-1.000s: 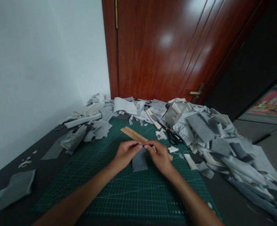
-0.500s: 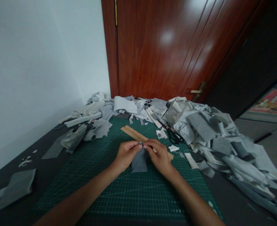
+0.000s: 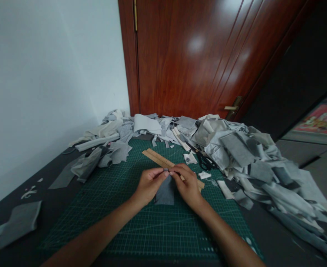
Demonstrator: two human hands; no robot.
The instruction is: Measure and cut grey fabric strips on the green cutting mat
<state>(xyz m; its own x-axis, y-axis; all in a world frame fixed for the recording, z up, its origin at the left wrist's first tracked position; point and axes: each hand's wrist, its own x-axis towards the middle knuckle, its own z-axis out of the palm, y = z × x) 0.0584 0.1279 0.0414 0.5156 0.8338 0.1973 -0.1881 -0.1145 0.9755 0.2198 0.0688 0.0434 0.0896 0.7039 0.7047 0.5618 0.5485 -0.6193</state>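
1. Above the middle of the green cutting mat (image 3: 149,233), a dark grey cloth strip (image 3: 164,195) is held by its far edge, with its rest hanging or lying toward the wearer; whether its near end is touched by the mat cannot be told.
2. That edge is pinched between thumb and fingers by the left hand (image 3: 149,184) and, just beside it, by the right hand (image 3: 187,182); the fingertips are brought close together.
3. Behind the hands, a wooden ruler (image 3: 158,158) is laid slantwise on the mat, partly covered by the right hand.
4. To the right of the ruler, black-handled scissors (image 3: 204,162) are seen near a white scrap (image 3: 190,158), with their blades pointed away.
5. Along the right side, a large heap of grey and white cloth (image 3: 237,148) is piled.
6. At the left, a folded grey piece (image 3: 20,224) is set on the dark table (image 3: 52,211), well apart from the hands.
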